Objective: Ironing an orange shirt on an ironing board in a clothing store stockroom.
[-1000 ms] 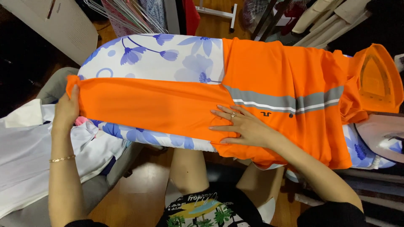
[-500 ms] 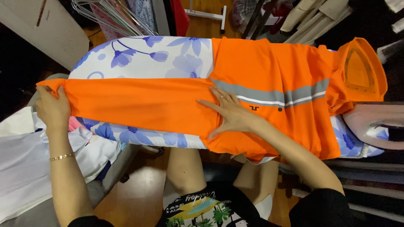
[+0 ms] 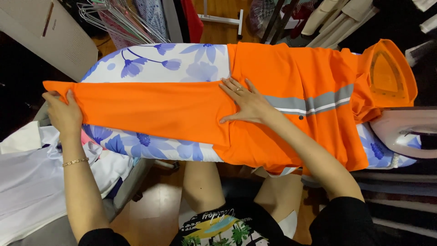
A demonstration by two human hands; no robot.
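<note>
Head view looks straight down on my ironing board (image 3: 150, 64), the biggest thing in sight, with its white cover printed in blue flowers running left to right across the scene. Over its right part lies the orange shirt (image 3: 291, 68), crossed by a grey band, and one long orange sleeve (image 3: 150, 109) stretches left along the board to its rounded end. At the far right an orange iron rest (image 3: 391, 73) sits on the board's end, with a pale iron (image 3: 405, 130) just beside it on the near side. White clothing (image 3: 27, 182) is piled at the near left, below the board, and wire hangers (image 3: 123, 18) hang at the far left.

I have my left hand (image 3: 63, 114) at the sleeve's cuff end, fingers clenched around the cloth and grasping it, a thin bracelet at the wrist. My right hand (image 3: 246, 102) lies flat where the sleeve meets the body of the shirt, fingers released and spread, pressing on the fabric without gripping it, a ring on one finger.
</note>
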